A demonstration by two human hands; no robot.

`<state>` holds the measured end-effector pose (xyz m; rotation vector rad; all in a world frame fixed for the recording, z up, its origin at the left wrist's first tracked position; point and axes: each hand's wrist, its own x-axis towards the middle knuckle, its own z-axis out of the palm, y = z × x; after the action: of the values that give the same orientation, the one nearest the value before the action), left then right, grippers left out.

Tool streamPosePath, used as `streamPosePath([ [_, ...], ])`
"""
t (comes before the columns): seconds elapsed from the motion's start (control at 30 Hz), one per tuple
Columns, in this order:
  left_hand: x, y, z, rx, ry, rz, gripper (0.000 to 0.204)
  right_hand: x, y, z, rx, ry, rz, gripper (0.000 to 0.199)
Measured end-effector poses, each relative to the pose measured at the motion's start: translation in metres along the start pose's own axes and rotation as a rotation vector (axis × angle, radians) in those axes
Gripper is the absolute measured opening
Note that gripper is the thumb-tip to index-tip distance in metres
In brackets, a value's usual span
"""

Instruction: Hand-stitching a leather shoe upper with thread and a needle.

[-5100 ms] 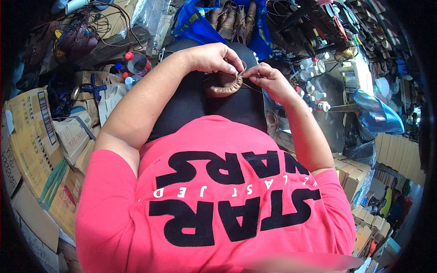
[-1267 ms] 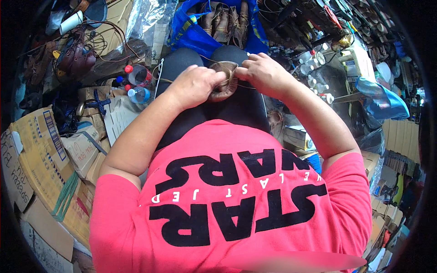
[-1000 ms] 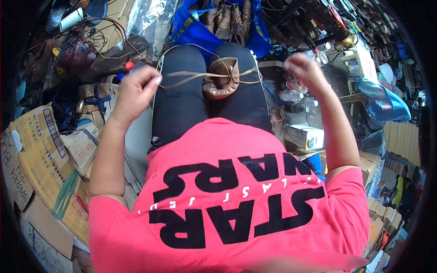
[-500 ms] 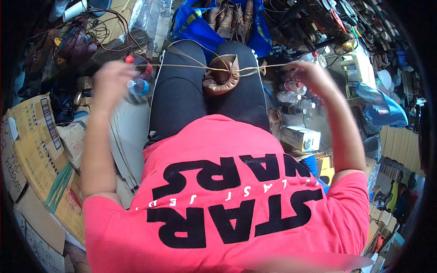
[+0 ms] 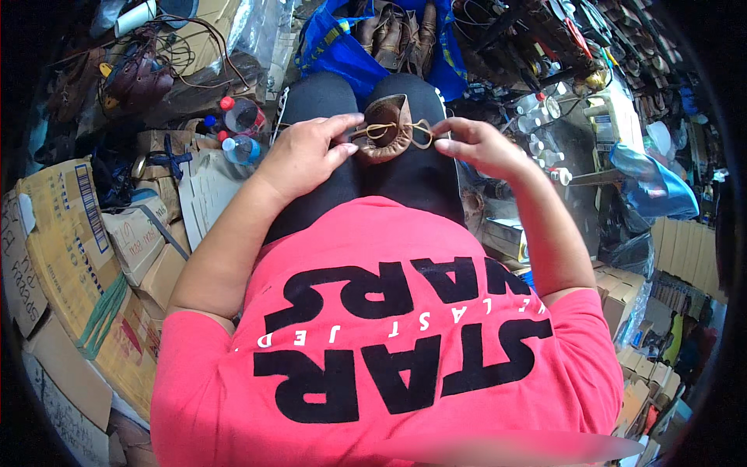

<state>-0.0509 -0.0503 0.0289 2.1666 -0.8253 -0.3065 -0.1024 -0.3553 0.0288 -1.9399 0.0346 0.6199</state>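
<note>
A brown leather shoe piece (image 5: 389, 148), its front edge gathered in small puckers, rests on my thighs (image 5: 401, 183) between both hands. A thin tan cord (image 5: 422, 134) runs through it, with small loops standing out at its right and left sides. My left hand (image 5: 307, 152) is at the left edge of the piece, index finger and thumb curved around the cord. On the right side, my right hand (image 5: 482, 146) has its thumb and fingertips at the cord's loop. The lower fingers of both hands are partly hidden.
A blue bag (image 5: 327, 48) with brown leather pieces stands beyond my knees. Plastic bottles (image 5: 240, 149) are at the left, and more bottles (image 5: 537, 123) at the right. Cardboard boxes (image 5: 66, 226) stack up on the left; a blue plastic bag (image 5: 657, 183) lies at the right.
Both hands have come inward from wide apart to the leather piece. The cord, stretched taut to both sides before, now lies in small slack loops.
</note>
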Motion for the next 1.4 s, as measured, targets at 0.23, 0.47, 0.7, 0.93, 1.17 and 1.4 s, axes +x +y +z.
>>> streamPosePath([
  [0.23,-0.047,-0.087,-0.041,-0.276,0.204,-0.339,0.026,-0.015,0.021,-0.043,0.289,0.224,0.094,0.021],
  [0.47,-0.042,-0.104,-0.05,0.01,0.584,-0.258,0.03,-0.023,0.025,-0.067,-0.155,0.316,0.183,0.025],
  [0.7,0.063,0.007,0.009,-0.184,-0.118,-0.002,0.036,0.026,-0.042,-0.009,-0.477,0.162,-0.365,0.016],
  [0.93,0.095,-0.009,0.022,-0.295,-0.381,-0.029,0.019,0.041,-0.041,-0.009,-0.553,0.101,-0.492,0.013],
  [1.17,0.091,-0.02,0.033,-0.783,-0.426,-0.248,0.015,0.044,-0.03,-0.005,-0.487,0.102,-0.492,0.012],
  [1.4,0.089,-0.02,0.033,-0.942,-0.456,-0.303,0.015,0.037,-0.034,-0.004,-0.518,0.13,-0.511,0.012],
])
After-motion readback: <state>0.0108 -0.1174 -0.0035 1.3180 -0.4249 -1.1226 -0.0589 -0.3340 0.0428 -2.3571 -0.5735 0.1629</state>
